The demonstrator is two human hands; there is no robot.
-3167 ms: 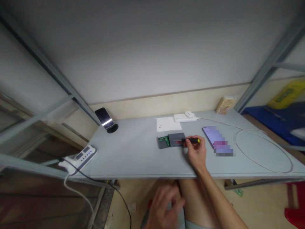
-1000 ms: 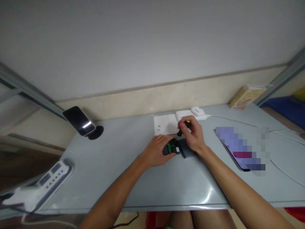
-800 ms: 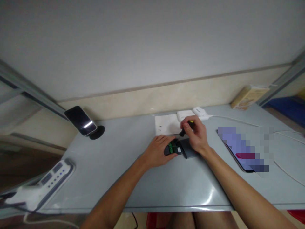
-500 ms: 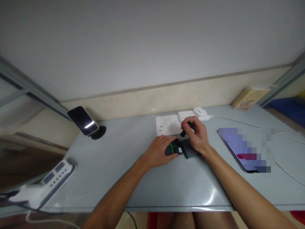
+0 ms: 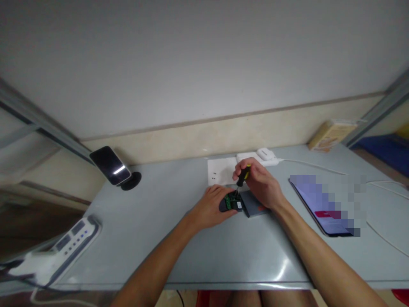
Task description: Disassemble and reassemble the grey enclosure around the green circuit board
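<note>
My left hand [image 5: 212, 207] grips an opened black electronic device [image 5: 232, 202] on the table. Its rounded shell exposes a green circuit board and a small white label. Between the fingers of my right hand [image 5: 260, 181] is a screwdriver [image 5: 243, 175] with a black and yellow handle. Its shaft points down at the board, though I cannot tell exactly what the tip touches. A flat dark grey box-like object [image 5: 254, 204] lies beside the device, partly beneath my right hand. Just behind, a few small dark pieces, apparently screws, rest on a white sheet of paper [image 5: 220, 168].
White power strip [image 5: 255, 158] with a plug and cable stands behind the hands. A large phone [image 5: 322, 207] lies right; a yellowish box [image 5: 330, 134] is at the back. On the left are another phone on a stand [image 5: 110, 165] and a bigger power strip [image 5: 70, 243].
My right hand has turned, bringing the screwdriver more upright and slightly left over the board. My left hand keeps its hold on the device. The view has shifted a little.
</note>
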